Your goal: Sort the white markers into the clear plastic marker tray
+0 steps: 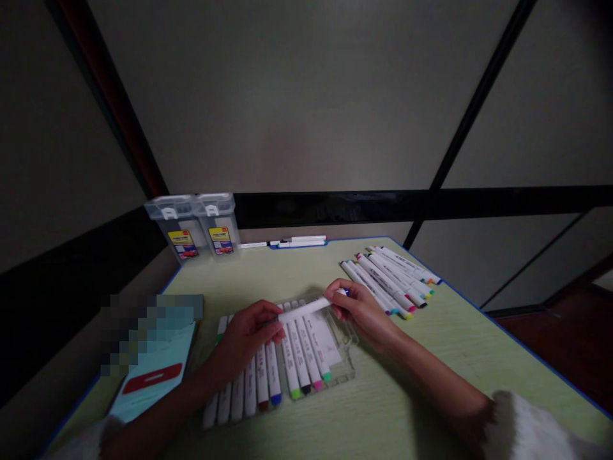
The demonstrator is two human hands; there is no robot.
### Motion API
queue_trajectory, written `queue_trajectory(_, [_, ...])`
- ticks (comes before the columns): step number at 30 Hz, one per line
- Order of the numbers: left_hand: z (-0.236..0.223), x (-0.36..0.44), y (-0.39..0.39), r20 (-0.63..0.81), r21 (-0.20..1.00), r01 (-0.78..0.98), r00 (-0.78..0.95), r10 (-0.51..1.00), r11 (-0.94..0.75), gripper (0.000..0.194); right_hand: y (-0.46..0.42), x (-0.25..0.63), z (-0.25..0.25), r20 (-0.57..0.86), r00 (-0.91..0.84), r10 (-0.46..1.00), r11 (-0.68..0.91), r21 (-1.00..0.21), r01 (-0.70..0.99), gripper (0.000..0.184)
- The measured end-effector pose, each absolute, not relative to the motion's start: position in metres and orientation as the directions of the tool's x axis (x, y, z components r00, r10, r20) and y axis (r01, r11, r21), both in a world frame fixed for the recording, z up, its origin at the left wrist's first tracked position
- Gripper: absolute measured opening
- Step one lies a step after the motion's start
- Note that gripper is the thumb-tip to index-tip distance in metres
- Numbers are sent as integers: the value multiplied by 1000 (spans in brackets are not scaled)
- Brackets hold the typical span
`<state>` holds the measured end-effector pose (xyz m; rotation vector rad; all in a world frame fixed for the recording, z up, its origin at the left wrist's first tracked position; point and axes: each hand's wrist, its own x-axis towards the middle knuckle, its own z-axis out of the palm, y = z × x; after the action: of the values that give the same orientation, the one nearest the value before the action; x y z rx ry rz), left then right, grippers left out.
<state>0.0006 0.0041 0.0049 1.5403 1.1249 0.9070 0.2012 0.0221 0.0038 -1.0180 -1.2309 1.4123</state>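
Observation:
Both my hands hold one white marker [306, 308] level above a clear plastic tray [345, 365]. My left hand [249, 333] pinches its left end and my right hand [360, 311] grips its right end. Several white markers with coloured tips [301, 358] lie side by side in the tray below. More markers [239, 393] lie in a row on the table under my left wrist. To the right of my right hand, a group of loose markers [390, 281] lies on the pale green table [431, 383].
Two clear plastic boxes with yellow labels [194, 227] stand at the table's back left. A few pens [297, 241] lie along the back edge. A light blue booklet with a red shape [153, 377] lies at the left. The table has a blue rim.

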Motion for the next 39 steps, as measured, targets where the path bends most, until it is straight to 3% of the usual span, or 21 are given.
queue_trajectory(19, [1, -1, 5, 22, 977, 195, 325, 945, -90, 8, 22, 202, 5, 39, -188, 981, 16, -993, -120, 26])
queue_trajectory(39, [10, 3, 1, 10, 954, 286, 287, 958, -96, 29, 21, 202, 7, 40, -176, 984, 19, -993, -118, 25])
